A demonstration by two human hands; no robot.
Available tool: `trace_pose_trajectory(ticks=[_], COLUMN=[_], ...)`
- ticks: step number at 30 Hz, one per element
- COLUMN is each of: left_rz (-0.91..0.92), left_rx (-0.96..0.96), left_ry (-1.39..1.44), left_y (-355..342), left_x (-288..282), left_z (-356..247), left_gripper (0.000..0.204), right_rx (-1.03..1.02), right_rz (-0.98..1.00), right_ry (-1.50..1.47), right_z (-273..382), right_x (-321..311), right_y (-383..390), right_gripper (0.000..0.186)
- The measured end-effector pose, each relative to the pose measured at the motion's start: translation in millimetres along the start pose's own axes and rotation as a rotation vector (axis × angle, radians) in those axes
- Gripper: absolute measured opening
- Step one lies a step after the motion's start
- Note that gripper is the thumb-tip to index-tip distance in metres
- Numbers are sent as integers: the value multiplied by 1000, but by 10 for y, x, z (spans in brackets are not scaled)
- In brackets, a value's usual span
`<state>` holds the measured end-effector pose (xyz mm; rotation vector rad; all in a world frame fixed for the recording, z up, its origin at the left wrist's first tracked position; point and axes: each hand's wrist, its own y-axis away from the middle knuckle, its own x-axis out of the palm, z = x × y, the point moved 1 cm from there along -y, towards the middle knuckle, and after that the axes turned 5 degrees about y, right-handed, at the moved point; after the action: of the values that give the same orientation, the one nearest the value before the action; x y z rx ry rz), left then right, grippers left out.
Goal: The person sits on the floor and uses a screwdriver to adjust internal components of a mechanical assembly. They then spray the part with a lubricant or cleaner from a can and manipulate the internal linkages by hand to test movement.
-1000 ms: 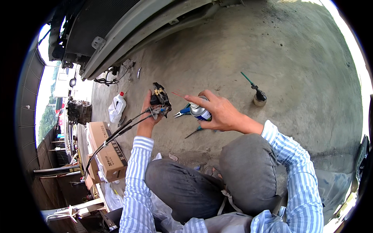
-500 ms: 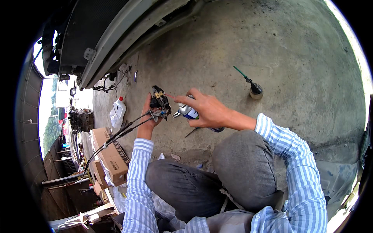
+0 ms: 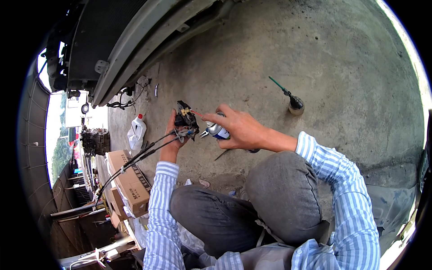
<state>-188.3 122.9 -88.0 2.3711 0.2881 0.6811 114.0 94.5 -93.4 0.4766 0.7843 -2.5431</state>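
Your left hand (image 3: 170,129), fingers gripping a black mechanism (image 3: 185,119) above the floor (image 3: 225,63), mostly hidden behind it; two dark cables (image 3: 135,158), far ends hard to make out; your right hand (image 3: 245,130), fingers wrapped around a spray can (image 3: 216,130), red straw (image 3: 196,113) toward the mechanism; blue-and-white label, partly covered, lettering too small; pliers (image 3: 204,134), only tips showing; one brown carton (image 3: 130,182), dark printing.

White jug (image 3: 137,133) on concrete floor (image 3: 234,63)
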Motion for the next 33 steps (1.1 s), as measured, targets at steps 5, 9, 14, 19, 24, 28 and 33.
trace_pose_trajectory(ticks=[5, 9, 14, 19, 24, 28, 33], left_rz=[9, -2, 39, 3, 53, 88, 64], left_rx=[16, -11, -34, -34, 4, 57, 26], left_ry=[-39, -20, -49, -51, -96, -172, -163], left_y=[-16, -34, -10, -11, 44, 41, -4], left_x=[-31, -32, 65, 65, 149, 211, 163], left_z=[-3, -2, 25, 31, 44, 64, 81], left_gripper=[49, 46, 45, 45, 44, 43, 45], right_rx=[3, 1, -6, 9, 5, -4, 14], right_rz=[10, -19, -43, -47, -46, -35, -6], right_ry=[-15, -16, 1, 14, 29, 21, 50], right_z=[18, 50, 31, 57, 61, 40, 47], right_x=[-33, -64, -45, -53, -50, -50, -31], right_y=[4, -3, -7, -10, -7, -9, -4], right_gripper=[77, 78, 79, 80, 79, 78, 75])
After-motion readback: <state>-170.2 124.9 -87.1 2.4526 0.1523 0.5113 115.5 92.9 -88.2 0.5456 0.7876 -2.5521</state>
